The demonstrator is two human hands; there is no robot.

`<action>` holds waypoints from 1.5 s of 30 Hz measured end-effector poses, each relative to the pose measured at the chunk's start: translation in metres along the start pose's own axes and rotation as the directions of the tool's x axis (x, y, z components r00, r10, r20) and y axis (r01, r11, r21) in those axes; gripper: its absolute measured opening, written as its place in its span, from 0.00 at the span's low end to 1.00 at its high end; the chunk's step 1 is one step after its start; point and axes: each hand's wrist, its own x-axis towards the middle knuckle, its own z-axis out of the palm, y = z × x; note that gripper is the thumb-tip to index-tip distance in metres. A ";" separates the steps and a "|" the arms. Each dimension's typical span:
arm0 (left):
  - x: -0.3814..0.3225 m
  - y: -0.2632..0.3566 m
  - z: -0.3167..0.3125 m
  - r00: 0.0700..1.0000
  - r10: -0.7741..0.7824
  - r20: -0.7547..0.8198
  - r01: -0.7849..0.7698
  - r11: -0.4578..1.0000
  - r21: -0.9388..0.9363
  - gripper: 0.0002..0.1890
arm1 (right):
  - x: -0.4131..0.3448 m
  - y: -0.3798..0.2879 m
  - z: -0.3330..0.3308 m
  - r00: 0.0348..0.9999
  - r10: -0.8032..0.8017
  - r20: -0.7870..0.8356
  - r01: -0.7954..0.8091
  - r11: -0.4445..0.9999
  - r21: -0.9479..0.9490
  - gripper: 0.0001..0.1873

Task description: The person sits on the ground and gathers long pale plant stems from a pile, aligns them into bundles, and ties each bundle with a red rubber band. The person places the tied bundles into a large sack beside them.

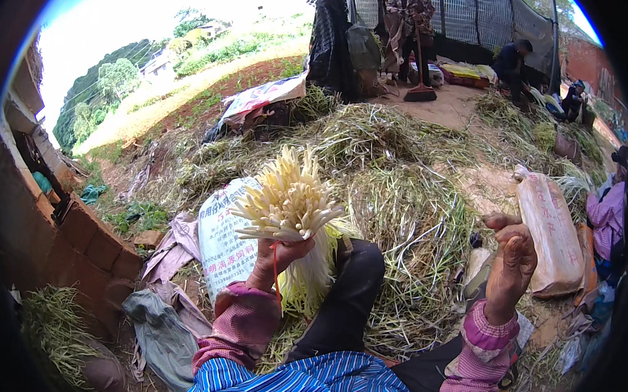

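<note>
My left hand [286, 252] grips a thick bundle of pale yellow-white vegetable stalks [290, 200], possibly blanched chives, with the cut ends fanned upward. Below the fist, the bundle's pale leafy part [305, 286] hangs beside my bent knee. A thin red tie [276, 277] dangles by the wrist. Behind the bundle is a white printed woven sack [221, 244]. My right hand [511, 255] is raised off to the right, apart from the bundle. Its fingers are loosely bent, and nothing shows in them.
Cut leaves and stems [412, 215] cover the ground ahead. A full pale sack [551, 235] lies to the right. At left are a brick wall [94, 255] and a grey plastic bag [159, 325]. Farther back, someone stands near a broom [420, 91]; another person [513, 63] sits.
</note>
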 end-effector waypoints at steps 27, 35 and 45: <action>-0.005 0.001 -0.279 0.749 -0.172 -0.639 -0.068 0.940 -0.334 0.25 | -0.084 0.110 0.058 0.630 0.566 0.532 -0.235 0.791 -0.564 0.14; 0.018 0.005 -0.262 0.892 -0.029 -0.450 -0.149 0.923 -0.355 0.24 | -0.041 0.110 0.174 0.654 0.239 0.717 -0.125 0.970 -0.210 0.12; 0.106 -0.102 -0.305 0.806 0.260 -0.532 -0.126 0.953 0.274 0.24 | -0.074 0.187 0.186 0.543 0.518 0.661 -0.302 0.855 -0.421 0.09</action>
